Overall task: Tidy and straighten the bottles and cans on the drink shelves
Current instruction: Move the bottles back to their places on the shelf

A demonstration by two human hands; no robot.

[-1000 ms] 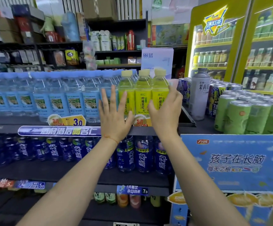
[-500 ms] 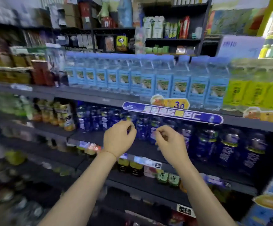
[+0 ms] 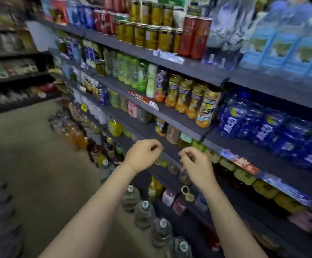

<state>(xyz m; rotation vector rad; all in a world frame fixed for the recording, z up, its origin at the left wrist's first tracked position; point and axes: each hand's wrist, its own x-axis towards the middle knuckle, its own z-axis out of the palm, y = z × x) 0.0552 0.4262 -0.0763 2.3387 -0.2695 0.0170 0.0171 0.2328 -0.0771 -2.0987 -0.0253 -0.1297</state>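
Two bare forearms reach toward tall dark metal shelves (image 3: 192, 68) packed with drinks; the whole view is tilted and smeared with motion blur. The left hand (image 3: 142, 157) and right hand (image 3: 196, 164) hang in the air in front of the shelves, close together but apart, each with fingers loosely curled inward. Neither grasps anything and neither touches a shelf or a drink.

On the top shelf, toward its left end, squat gold-labelled cans (image 3: 147, 34) stand stacked in two layers. Just beside them are tall, smooth red cans (image 3: 196, 36), then clear plastic water bottles with pale blue labels (image 3: 282, 45) running toward the right edge.

On the shelf below, slim green bottles (image 3: 132, 71) stand in a row. To their right, near the shelf's right end, is a line of yellow-and-orange bottles (image 3: 192, 97) with glossy fruit-patterned wrappers. Past the divider, deep blue bottles (image 3: 263, 125) with crinkly translucent plastic crowd the next section.

Lower shelves hold short round-capped bottles too blurred to identify. Along the front of the shelves, big ribbed clear water jugs (image 3: 144, 215) with white caps stand in a line on the beige floor (image 3: 36, 164).
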